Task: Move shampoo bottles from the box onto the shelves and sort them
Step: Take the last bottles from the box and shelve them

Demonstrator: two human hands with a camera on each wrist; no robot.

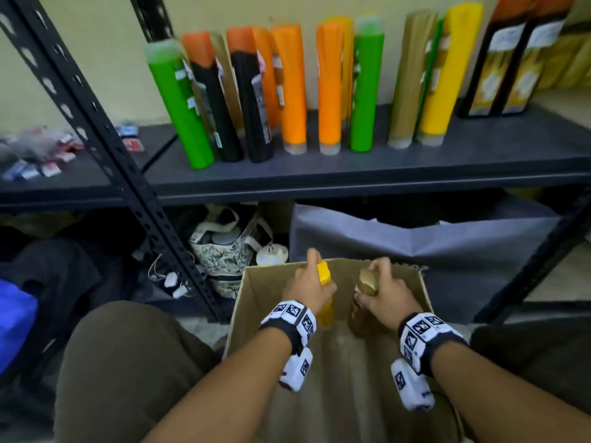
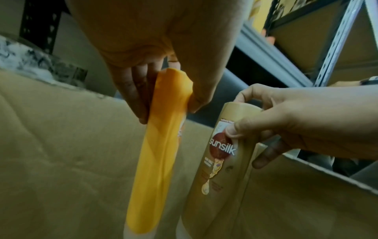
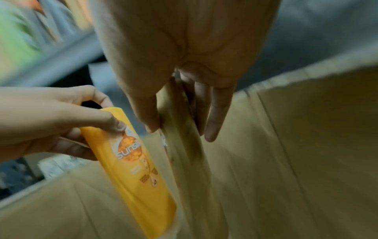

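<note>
Both hands are inside the cardboard box [image 1: 252, 302]. My left hand [image 1: 308, 287] grips the top of a yellow shampoo bottle [image 1: 325, 276], thumb on one side and fingers on the other [image 2: 163, 103]. My right hand [image 1: 382, 290] grips the top of a gold shampoo bottle [image 1: 366, 282], seen upright beside the yellow one [image 2: 223, 161]. In the right wrist view the gold bottle [image 3: 182, 129] is blurred and the yellow bottle [image 3: 132, 165] leans at its left. The shelf [image 1: 367, 167] above carries a row of green, black, orange, gold and yellow bottles [image 1: 294, 87].
A black perforated upright [image 1: 105, 135] slants down at the left of the box. Under the shelf lie a patterned tote bag [image 1: 224, 247] and a grey bag [image 1: 431, 244]. Small packets [image 1: 41, 155] lie on the left shelf. My knees flank the box.
</note>
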